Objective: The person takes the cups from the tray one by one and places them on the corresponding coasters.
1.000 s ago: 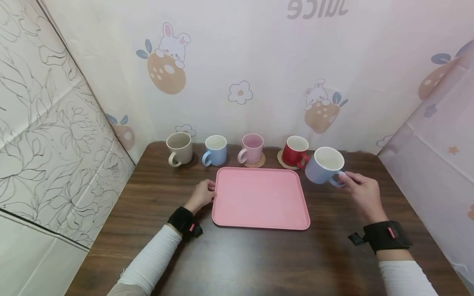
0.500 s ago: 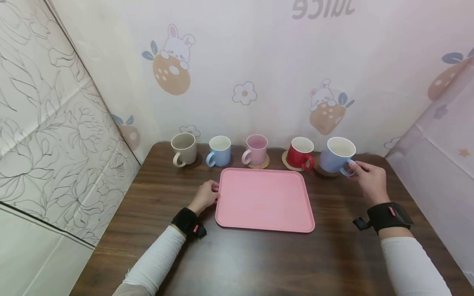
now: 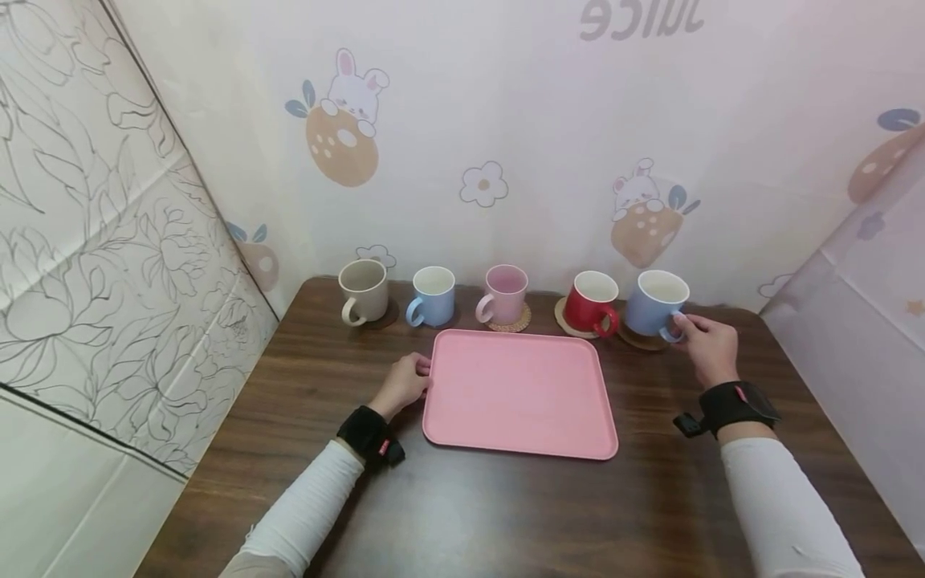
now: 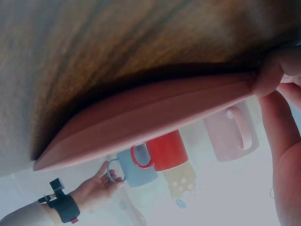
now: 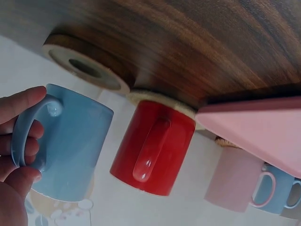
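While a second ago my right hand carried the mug tilted in the air beside the tray, the mug now stands upright at the right end of the row, above its coaster. From the wrist view a gap seems to show between mug base and coaster, so I cannot tell if it is fully down. My right grip stays clamped on the handle, fingers curled through it. My left hand has not moved: its fingertips hold the tray's left edge, thumb on the rim. The tray lies flat on the worktop, bare. I judge the mug back in line next to the red mug, with only the letting go left.
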Demonstrator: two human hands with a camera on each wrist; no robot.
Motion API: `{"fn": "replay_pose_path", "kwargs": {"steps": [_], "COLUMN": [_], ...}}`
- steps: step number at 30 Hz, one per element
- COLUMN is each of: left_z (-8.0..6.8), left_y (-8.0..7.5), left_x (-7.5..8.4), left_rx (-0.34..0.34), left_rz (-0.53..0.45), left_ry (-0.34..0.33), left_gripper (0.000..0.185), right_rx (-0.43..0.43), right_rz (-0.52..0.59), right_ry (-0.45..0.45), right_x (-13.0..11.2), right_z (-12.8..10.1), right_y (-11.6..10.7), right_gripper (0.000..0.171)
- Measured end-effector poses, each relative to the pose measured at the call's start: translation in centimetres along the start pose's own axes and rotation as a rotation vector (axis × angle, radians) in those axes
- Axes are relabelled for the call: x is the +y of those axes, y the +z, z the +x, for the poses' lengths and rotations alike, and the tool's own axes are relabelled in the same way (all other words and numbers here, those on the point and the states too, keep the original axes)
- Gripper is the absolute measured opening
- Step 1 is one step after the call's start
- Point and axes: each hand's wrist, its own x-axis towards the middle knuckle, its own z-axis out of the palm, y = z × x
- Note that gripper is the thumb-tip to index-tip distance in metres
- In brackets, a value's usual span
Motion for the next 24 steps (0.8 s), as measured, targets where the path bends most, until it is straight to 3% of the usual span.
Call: {"fn": "replay_pose_path", "kwargs": {"steps": [8, 24], "left_z": [0.0, 0.4], "left_y": [-0.1, -0.1], "left_x": [0.1, 0.1], "left_rx": [-0.008, -0.012], "left_rz": [-0.019, -0.033], "left_ry": [-0.013, -0.015], "left_gripper": [0.029, 0.030], "right_rx": [-0.004, -0.001], "right_rz": [0.031, 0.329], "right_ry": [0.046, 0.134], "right_x": [0.8, 2.0], "right_z": [0.7, 0.2], "right_y": [0.7, 0.9], "right_gripper": [0.050, 0.024]}}
